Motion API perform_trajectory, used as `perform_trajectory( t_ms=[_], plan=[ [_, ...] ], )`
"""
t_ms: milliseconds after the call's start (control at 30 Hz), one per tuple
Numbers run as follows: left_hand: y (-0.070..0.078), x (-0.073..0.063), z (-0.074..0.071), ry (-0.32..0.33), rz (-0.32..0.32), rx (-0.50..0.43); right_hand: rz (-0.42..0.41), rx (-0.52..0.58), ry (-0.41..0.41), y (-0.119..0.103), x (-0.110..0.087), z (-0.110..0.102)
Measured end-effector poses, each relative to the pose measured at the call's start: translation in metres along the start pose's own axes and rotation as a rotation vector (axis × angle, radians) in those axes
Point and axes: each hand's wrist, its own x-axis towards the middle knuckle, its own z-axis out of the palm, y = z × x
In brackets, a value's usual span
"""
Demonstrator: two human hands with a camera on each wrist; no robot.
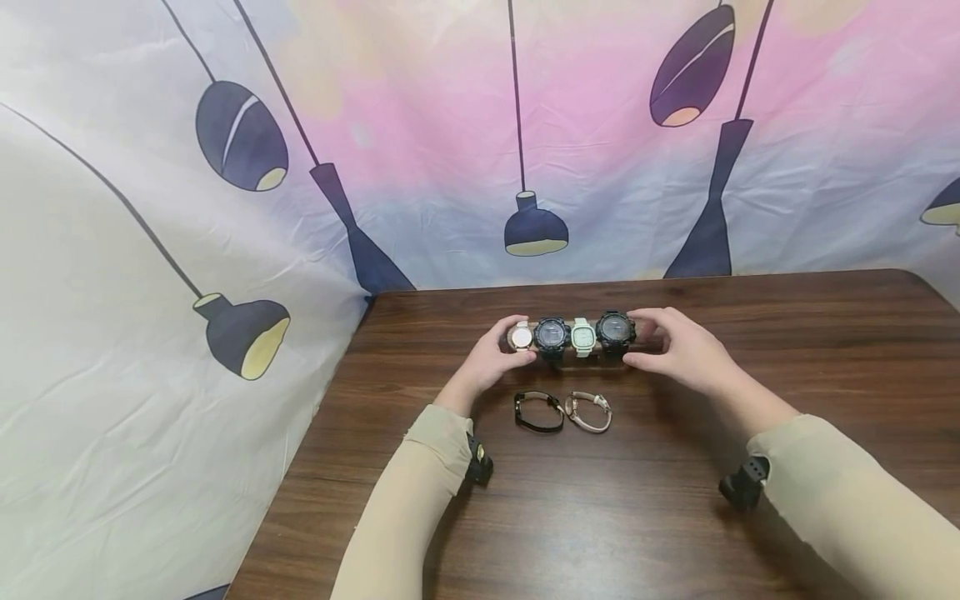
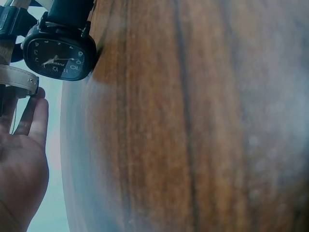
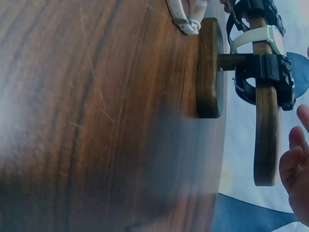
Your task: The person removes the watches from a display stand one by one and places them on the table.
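If our left hand, pinching the white-strapped watch, over-pushes, we risk rightmost black watch sliding off bar; right hand: fingers apart.

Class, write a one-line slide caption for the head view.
Left hand and right hand frame a row of four watches; two more watches sit nearer on the table.

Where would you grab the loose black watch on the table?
I'd probably pinch the near stretch of its strap, coming from above on the person's side. The black watch stands on edge as an open loop, with room inside for a fingertip; the wooden stand is behind and the pale-strapped watch close on its right.
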Motion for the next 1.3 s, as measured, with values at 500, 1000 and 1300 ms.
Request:
perform_trajectory(
  t_ms=[500, 1000, 1300],
  plan=[
    [0.006, -0.004, 0.002, 0.002, 0.033, 0.003, -0.053, -0.111, 0.034, 0.012, 0.01, 0.001],
    [0.011, -0.005, 0.001, 0.011, 0.028, 0.031, 0.015, -0.132, 0.01, 0.014, 0.02, 0.006],
    [0.01, -0.005, 0.002, 0.012, 0.027, 0.017, 0.034, -0.157, -0.04, 0.015, 0.027, 0.011]
  ],
)
